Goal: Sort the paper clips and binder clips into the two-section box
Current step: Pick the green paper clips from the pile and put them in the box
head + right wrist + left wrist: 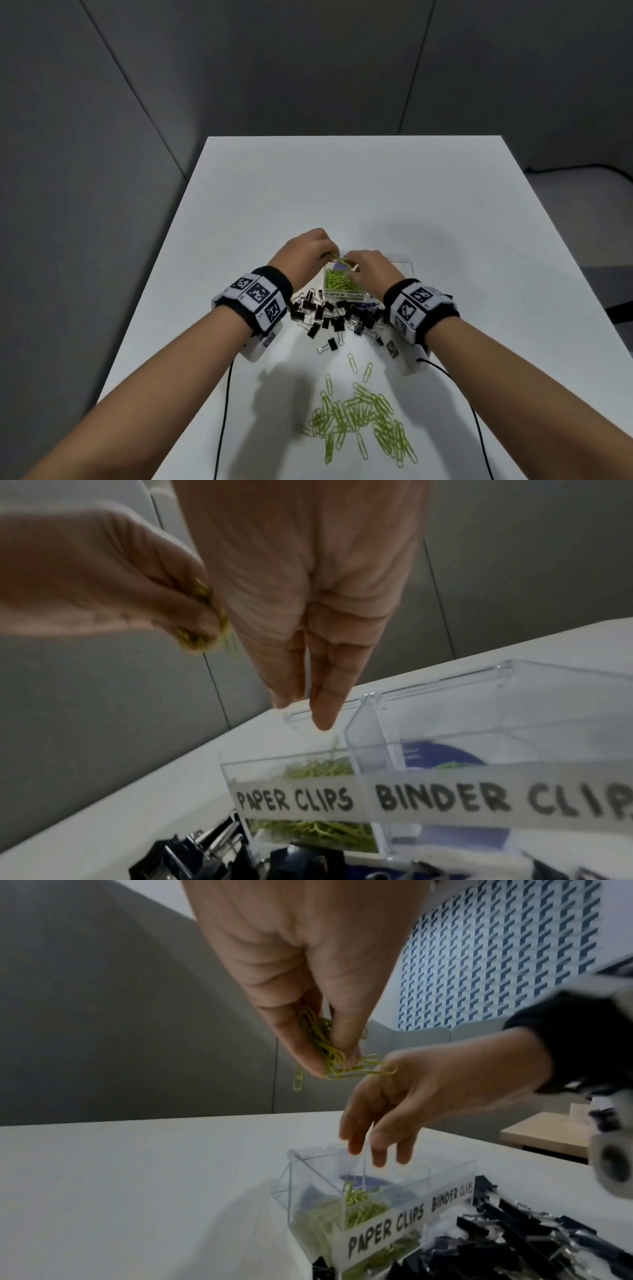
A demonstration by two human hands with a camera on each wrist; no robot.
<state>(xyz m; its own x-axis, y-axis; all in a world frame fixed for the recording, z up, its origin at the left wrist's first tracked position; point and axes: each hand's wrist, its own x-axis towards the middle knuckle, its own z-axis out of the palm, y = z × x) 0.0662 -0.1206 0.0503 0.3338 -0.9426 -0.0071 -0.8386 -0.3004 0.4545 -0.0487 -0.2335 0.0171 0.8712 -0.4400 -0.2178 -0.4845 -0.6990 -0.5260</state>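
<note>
Both forearms are bare, with no sleeves. Each wrist wears a black fabric band (274, 277) carrying white blocks printed with black-and-white square code markers (256, 293); the right band (442, 310) bears the same kind of markers (409, 310). A white camera housing (260, 347) hangs under each wrist, and a thin black cable (224, 411) trails from each back along the arm.

A clear two-section box (346, 295) holds green paper clips (339, 280) in its "PAPER CLIPS" section. Black binder clips (334, 317) lie heaped just before it; more loose green paper clips (359, 421) lie nearer.
</note>
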